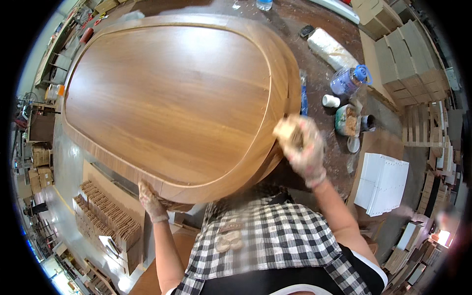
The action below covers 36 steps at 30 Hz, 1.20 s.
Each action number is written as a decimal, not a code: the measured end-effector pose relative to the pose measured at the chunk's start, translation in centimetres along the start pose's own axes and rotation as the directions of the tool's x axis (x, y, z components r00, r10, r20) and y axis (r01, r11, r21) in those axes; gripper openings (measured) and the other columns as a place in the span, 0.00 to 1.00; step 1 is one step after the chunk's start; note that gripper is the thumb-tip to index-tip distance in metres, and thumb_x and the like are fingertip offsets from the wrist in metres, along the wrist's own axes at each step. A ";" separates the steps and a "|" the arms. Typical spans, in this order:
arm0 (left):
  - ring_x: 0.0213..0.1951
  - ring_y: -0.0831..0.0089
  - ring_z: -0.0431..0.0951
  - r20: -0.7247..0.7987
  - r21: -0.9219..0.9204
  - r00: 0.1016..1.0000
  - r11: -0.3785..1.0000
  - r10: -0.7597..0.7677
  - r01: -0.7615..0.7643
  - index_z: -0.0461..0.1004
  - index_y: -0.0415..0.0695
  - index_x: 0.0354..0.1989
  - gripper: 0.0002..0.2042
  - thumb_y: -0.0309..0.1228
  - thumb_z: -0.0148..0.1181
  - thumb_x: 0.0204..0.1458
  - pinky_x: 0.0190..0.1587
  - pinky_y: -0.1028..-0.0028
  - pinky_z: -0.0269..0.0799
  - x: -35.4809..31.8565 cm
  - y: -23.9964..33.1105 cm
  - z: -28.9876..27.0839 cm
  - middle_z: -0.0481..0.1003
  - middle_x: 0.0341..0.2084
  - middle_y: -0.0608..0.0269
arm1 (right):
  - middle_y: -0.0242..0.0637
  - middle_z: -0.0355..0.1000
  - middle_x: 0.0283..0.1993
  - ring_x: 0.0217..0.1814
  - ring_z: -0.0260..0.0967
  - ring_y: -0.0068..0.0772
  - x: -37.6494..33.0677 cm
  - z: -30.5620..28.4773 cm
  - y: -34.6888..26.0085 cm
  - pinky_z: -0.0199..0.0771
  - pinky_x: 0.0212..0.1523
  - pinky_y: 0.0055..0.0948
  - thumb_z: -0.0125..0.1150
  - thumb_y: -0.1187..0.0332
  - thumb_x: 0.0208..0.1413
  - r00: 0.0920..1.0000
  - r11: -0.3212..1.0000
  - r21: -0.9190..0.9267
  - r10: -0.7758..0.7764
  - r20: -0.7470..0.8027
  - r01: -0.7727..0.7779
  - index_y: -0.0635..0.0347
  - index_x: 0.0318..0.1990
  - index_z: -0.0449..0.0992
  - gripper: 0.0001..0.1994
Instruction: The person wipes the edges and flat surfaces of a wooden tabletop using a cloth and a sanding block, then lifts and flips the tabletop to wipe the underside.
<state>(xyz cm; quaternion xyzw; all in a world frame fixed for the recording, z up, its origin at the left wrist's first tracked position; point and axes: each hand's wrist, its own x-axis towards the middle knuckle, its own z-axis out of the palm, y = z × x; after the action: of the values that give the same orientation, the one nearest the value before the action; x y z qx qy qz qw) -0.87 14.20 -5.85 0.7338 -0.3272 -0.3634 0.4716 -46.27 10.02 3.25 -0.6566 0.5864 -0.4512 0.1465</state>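
A large oval wooden tabletop (pixel 167 103) with a raised rim fills the middle of the head view and has a smooth brown, glossy grain. My gloved left hand (pixel 152 202) grips its near left edge, with some fingers hidden by the rim. At the right end of the rim, my gloved right hand (pixel 309 152) is closed around a small tan block (pixel 285 130). Motion blurs that hand, and the block's exact kind does not show. The block is at the curved edge; whether it touches the wood I cannot tell.
On the dark worktable (pixel 330 132) at right stand a blue-capped bottle (pixel 345 81), a white wrapped roll (pixel 332 48), a white cup (pixel 331 101) and a tub (pixel 347 121) of brown paste. White panels (pixel 381 184) are stacked further right. Corrugated brown pieces (pixel 110 211) stand at left.
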 end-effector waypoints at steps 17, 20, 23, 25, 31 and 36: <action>0.36 0.70 0.79 0.774 0.041 0.587 0.943 -0.239 0.329 0.72 0.38 0.50 0.24 0.49 0.56 0.60 0.36 0.69 0.77 5.3 3.0 -2.5 0.78 0.40 0.57 | 0.43 0.75 0.43 0.42 0.76 0.35 -8.7 6.4 -10.2 0.77 0.41 0.31 0.69 0.70 0.53 0.859 0.892 -0.207 0.290 -0.422 -0.403 0.63 0.48 0.73 0.17; 0.37 0.72 0.79 0.782 0.085 0.542 0.914 -0.308 0.397 0.74 0.36 0.48 0.22 0.47 0.56 0.61 0.40 0.69 0.77 5.8 2.6 -2.7 0.79 0.39 0.58 | 0.43 0.75 0.41 0.41 0.76 0.41 -10.3 10.2 -14.0 0.78 0.41 0.34 0.67 0.73 0.51 0.870 0.883 -0.271 0.245 -0.427 -0.382 0.63 0.46 0.75 0.14; 0.36 0.72 0.79 0.778 0.116 0.568 0.949 -0.270 0.292 0.78 0.36 0.42 0.23 0.49 0.55 0.61 0.39 0.69 0.76 6.2 2.8 -2.6 0.80 0.34 0.59 | 0.43 0.75 0.44 0.48 0.75 0.42 -13.6 14.2 -18.1 0.76 0.48 0.40 0.68 0.72 0.48 0.913 0.916 -0.207 0.275 -0.302 -0.344 0.60 0.45 0.77 0.15; 0.34 0.71 0.79 0.792 0.129 0.584 0.984 -0.177 0.123 0.79 0.36 0.40 0.23 0.48 0.52 0.62 0.38 0.69 0.75 5.6 4.4 -2.7 0.80 0.30 0.61 | 0.44 0.75 0.46 0.49 0.74 0.43 -13.8 15.1 -19.4 0.76 0.50 0.40 0.69 0.72 0.46 0.928 0.952 -0.098 0.255 -0.273 -0.290 0.59 0.46 0.77 0.17; 0.26 0.75 0.73 0.723 0.047 0.681 0.991 -0.118 0.121 0.76 0.40 0.29 0.21 0.47 0.53 0.62 0.31 0.73 0.71 6.6 4.9 -4.2 0.77 0.24 0.62 | 0.45 0.72 0.48 0.48 0.73 0.44 -13.5 14.4 -16.9 0.75 0.49 0.35 0.71 0.76 0.47 0.871 0.919 -0.213 0.213 -0.443 -0.333 0.65 0.52 0.72 0.23; 0.25 0.77 0.72 0.607 -0.058 0.788 0.982 -0.107 0.178 0.73 0.42 0.33 0.18 0.47 0.53 0.63 0.30 0.75 0.69 11.0 5.0 -6.7 0.74 0.24 0.64 | 0.45 0.71 0.47 0.49 0.72 0.46 -13.4 18.8 -19.8 0.74 0.49 0.38 0.71 0.76 0.45 0.868 0.906 -0.254 0.197 -0.456 -0.339 0.64 0.51 0.72 0.23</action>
<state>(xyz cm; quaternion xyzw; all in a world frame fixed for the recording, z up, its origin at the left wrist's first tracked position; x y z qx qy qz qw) 9.84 6.49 -1.73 0.5755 -0.3825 -0.6294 0.3553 -18.01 21.17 1.58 -0.4701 0.7567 -0.4533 -0.0315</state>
